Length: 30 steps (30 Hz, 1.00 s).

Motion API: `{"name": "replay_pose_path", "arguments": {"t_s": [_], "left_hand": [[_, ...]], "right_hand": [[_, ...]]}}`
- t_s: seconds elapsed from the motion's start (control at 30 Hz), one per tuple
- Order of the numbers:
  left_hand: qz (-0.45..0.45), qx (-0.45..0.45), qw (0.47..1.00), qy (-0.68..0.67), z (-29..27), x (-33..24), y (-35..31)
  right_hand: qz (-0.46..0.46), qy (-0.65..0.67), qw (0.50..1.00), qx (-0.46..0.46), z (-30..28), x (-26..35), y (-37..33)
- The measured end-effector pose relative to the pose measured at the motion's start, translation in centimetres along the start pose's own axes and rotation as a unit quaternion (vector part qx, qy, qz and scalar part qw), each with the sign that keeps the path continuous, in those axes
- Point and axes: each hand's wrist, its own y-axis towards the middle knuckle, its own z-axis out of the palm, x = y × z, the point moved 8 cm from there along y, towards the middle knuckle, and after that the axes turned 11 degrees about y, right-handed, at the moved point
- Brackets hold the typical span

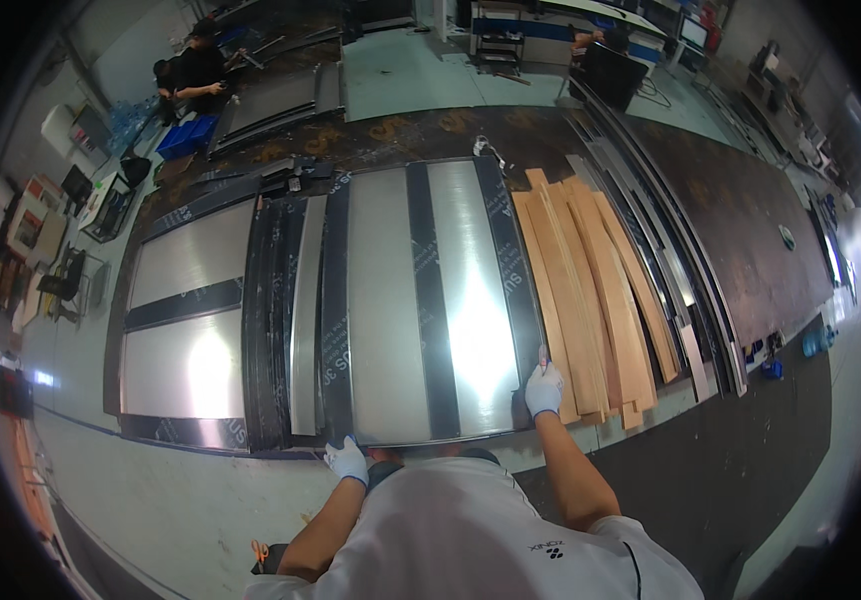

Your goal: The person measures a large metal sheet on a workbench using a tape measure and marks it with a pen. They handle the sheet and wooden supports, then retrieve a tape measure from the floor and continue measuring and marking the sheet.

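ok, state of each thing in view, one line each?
Left hand: gloved, at centre panel's near left corner
Right hand: gloved, at its right edge
Centre panel: lying flat, shiny between dark bands
Left panel: flat, shiny, dark-banded
Dark strips: lying lengthwise between panels
Wooden strips: loose, bunched, ends uneven
Metal strips: bunched lengthwise, ends uneven
Monitor: looks lit

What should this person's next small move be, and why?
Probably to firm up the hold on the large metal panel with both hands before shifting it: the gloved left hand is at its near edge by the left corner, the gloved right hand is at its right edge, and wooden strips lie close along that side.
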Motion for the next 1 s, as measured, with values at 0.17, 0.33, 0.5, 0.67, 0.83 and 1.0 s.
{"name": "replay_pose_path", "arguments": {"t_s": [0.17,0.33,0.5,0.67,0.83,1.0], "left_hand": [[-0.037,0.079,0.995,-0.056,1.0,0.8,0.5],[-0.021,0.116,0.99,-0.079,0.7,1.2,0.6],[-0.026,0.194,0.969,-0.152,3.6,3.0,0.2],[0.038,-0.01,0.997,-0.066,-4.0,2.7,3.2],[0.137,0.021,0.99,0.018,-8.2,-3.3,6.7],[0.191,-0.098,0.976,-0.03,-10.1,-7.8,4.7]], "right_hand": [[0.044,-0.029,0.998,0.017,-0.2,-1.6,3.4],[0.062,0.124,0.985,0.098,0.4,-3.8,7.1],[0.081,0.172,0.972,0.138,0.1,-3.6,7.7],[0.003,0.123,0.982,0.143,-2.5,-0.9,7.6],[0.056,0.204,0.96,0.182,-5.9,0.2,6.6],[0.094,0.224,0.953,0.179,-10.9,-1.0,6.1]]}}
